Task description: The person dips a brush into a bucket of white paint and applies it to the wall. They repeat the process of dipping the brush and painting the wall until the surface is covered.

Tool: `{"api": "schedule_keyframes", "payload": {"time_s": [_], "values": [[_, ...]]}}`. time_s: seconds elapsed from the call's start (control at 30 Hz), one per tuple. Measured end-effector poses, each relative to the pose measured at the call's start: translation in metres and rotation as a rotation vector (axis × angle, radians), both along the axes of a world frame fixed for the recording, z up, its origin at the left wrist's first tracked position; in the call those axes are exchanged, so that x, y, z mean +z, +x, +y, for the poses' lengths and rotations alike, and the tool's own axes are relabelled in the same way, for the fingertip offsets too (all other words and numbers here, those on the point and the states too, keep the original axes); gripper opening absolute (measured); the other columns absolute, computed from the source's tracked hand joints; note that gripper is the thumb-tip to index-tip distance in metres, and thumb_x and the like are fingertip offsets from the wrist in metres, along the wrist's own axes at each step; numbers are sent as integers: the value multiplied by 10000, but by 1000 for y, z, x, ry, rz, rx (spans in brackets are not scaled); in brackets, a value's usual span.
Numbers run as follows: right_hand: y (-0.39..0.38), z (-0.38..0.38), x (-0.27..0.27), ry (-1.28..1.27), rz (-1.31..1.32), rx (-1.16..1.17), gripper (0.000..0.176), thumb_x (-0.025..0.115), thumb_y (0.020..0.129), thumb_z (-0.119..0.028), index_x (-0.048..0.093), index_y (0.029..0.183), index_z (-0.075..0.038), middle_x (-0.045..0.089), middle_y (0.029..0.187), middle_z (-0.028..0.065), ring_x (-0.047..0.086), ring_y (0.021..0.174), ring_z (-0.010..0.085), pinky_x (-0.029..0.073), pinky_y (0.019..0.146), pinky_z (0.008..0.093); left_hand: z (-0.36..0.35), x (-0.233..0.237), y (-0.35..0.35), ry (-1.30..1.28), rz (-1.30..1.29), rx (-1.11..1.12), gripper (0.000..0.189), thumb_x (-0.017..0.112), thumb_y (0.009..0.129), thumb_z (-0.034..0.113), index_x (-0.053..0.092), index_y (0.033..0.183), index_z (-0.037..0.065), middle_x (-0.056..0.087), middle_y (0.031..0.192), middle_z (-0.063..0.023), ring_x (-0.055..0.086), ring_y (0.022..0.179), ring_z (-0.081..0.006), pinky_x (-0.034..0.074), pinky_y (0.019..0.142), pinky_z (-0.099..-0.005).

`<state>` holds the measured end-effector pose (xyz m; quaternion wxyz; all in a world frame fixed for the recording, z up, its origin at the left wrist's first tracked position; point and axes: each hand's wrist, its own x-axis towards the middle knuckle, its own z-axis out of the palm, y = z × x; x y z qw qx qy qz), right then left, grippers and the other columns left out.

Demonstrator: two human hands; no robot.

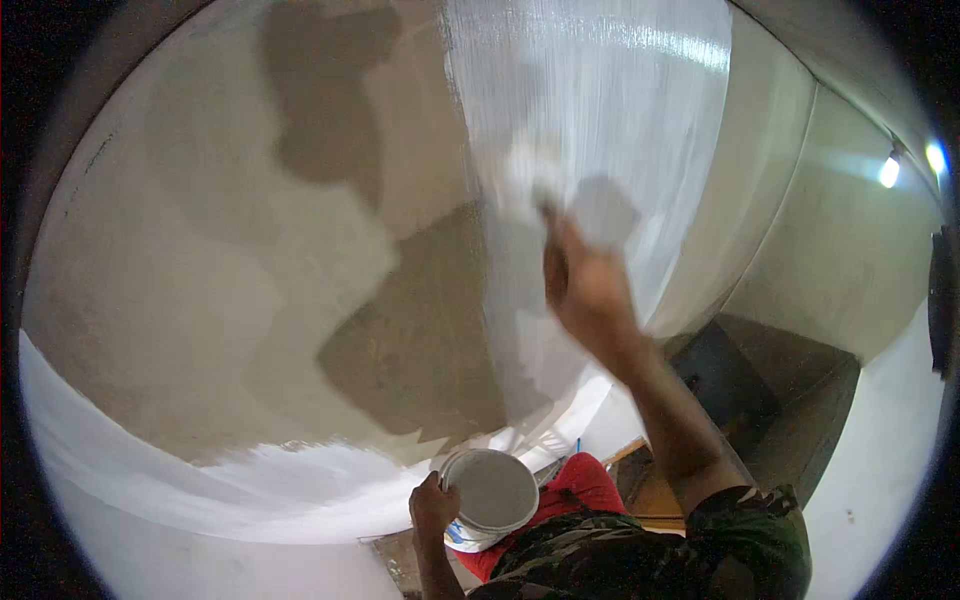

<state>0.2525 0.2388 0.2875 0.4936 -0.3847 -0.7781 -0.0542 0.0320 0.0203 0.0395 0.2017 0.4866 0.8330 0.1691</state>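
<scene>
My right hand (592, 290) is closed round the handle of a paintbrush (532, 178), whose pale head is smeared by motion. The brush overlaps the left part of a broad band of wet white paint (620, 120) on the beige wall (220, 260). Lower down, my left hand (434, 504) grips the rim of a white paint bucket (490, 490) held in front of my body. Pale paint shows inside the bucket.
White paint (300, 490) also covers the wall's lower left edge. Shadows fall across the beige part. At the right, a lit bulb (889, 170) hangs near the corner, with a dark opening (735, 385) below it.
</scene>
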Motion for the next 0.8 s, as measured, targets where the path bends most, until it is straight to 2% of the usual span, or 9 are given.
{"api": "schedule_keyframes", "payload": {"time_s": [0.03, 0.13, 0.2, 0.33, 0.5, 0.6, 0.63, 0.73, 0.8], "values": [[1, -14, -32, -305, -77, -2, 468, 504, 883, -135, 386, 1332, -83, 577, 605, 198, 580, 522, 362, 455, 491, 497, 0, 2, 0, 6, -1, -12, 263, 606, 759, 254, 565, 837, 7, 630, 809, -243, 612, 803, -427, 487, 718, -490], [12, -40, -134, -713, -217, 37, 411, 516, 869, -147, 440, 1267, -75, 592, 613, 202, 605, 567, 390, 480, 546, 515, -4, -3, -2, 90, -5, -41, 272, 600, 763, 256, 573, 859, 3, 631, 830, -254, 613, 816, -434, 491, 721, -489], [26, -37, -209, -802, -183, 145, 286, 501, 853, -143, 551, 1126, -73, 635, 847, 259, 625, 822, 436, 495, 732, 515, -5, -2, -2, 86, -27, -23, 273, 595, 761, 253, 577, 864, 1, 630, 838, -259, 613, 821, -433, 490, 729, -489], [48, -33, -212, -1043, -112, 95, 228, 542, 857, -181, 611, 1047, -74, 645, 932, 223, 628, 892, 380, 484, 786, 446, -3, 2, -7, 6, 0, 10, 265, 584, 762, 240, 581, 873, -1, 632, 836, -259, 616, 816, -430, 492, 744, -489], [84, 6, -57, -712, 62, 16, 186, 554, 851, -149, 600, 977, -20, 659, 970, 195, 638, 931, 337, 491, 826, 407, -8, -6, -8, 54, 24, -14, 271, 594, 765, 250, 575, 861, -3, 632, 822, -255, 616, 813, -431, 489, 742, -490], [101, 25, 67, -565, 31, 39, 236, 607, 843, -230, 641, 981, -43, 642, 797, 111, 577, 679, 158, 482, 683, 336, -8, -4, -5, 68, 44, -42, 285, 607, 760, 264, 572, 849, -5, 632, 817, -250, 618, 813, -425, 492, 737, -484], [106, 31, 92, -339, -38, 57, 267, 619, 849, -211, 650, 1071, -66, 566, 674, 18, 450, 566, 74, 382, 525, 273, -6, -2, -5, 26, 43, -42, 286, 615, 758, 264, 573, 850, -4, 633, 816, -246, 620, 812, -421, 494, 736, -480], [107, 21, 154, -207, -55, 86, 257, 611, 864, -215, 642, 1071, -67, 458, 603, -28, 396, 555, 54, 322, 495, 246, -3, 7, 1, -3, 18, -26, 280, 624, 756, 252, 567, 856, -3, 629, 815, -236, 614, 806, -422, 490, 725, -470], [103, 18, 169, -40, 195, 58, 233, 597, 877, -198, 623, 1068, -68, 392, 603, -52, 353, 552, 46, 281, 484, 233, -1, 10, 4, -1, -15, -12, 272, 625, 758, 241, 561, 859, -3, 624, 817, -230, 606, 802, -426, 485, 716, -464]]}}
